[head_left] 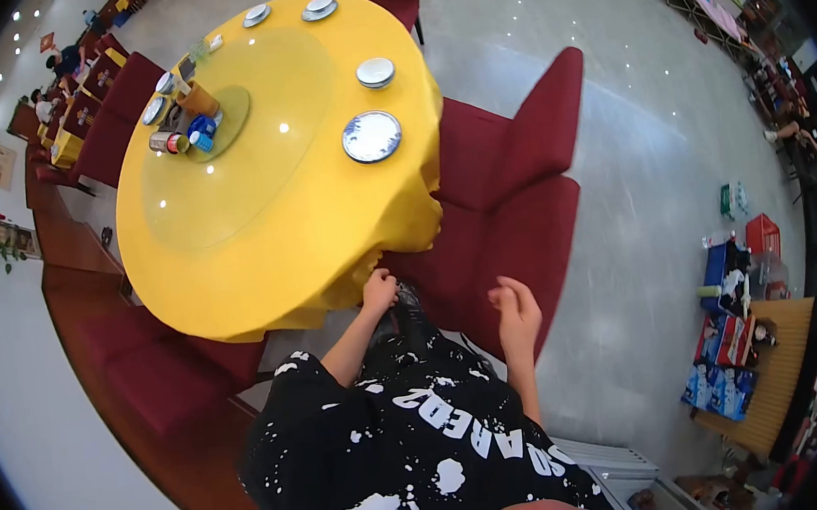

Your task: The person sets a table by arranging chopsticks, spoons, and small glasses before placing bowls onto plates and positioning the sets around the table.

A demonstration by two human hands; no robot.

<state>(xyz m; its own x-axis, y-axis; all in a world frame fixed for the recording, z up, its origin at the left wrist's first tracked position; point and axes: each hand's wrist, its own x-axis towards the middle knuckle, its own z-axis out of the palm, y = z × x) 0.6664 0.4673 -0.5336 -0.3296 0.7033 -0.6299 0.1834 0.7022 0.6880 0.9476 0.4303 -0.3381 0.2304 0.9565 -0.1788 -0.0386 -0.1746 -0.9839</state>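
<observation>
My left hand (pixel 380 291) is at the near edge of the round table, its fingers closed at the hanging hem of the yellow tablecloth (pixel 331 252). The cloth is bunched just above those fingers. My right hand (pixel 517 315) is in the air over a dark red chair (pixel 533 230), thumb and fingers loosely bent and apart, with nothing seen in it. A second dark red chair (pixel 542 117) stands directly beyond the first, close against the table's right side.
On the table are a patterned plate (pixel 372 137), a bowl (pixel 375 72) and a glass turntable (pixel 267 190) with a brown container (pixel 198 100) and small items. A wall with wooden skirting runs along the left. Boxes (pixel 721 378) and a red crate (pixel 762 236) stand at right.
</observation>
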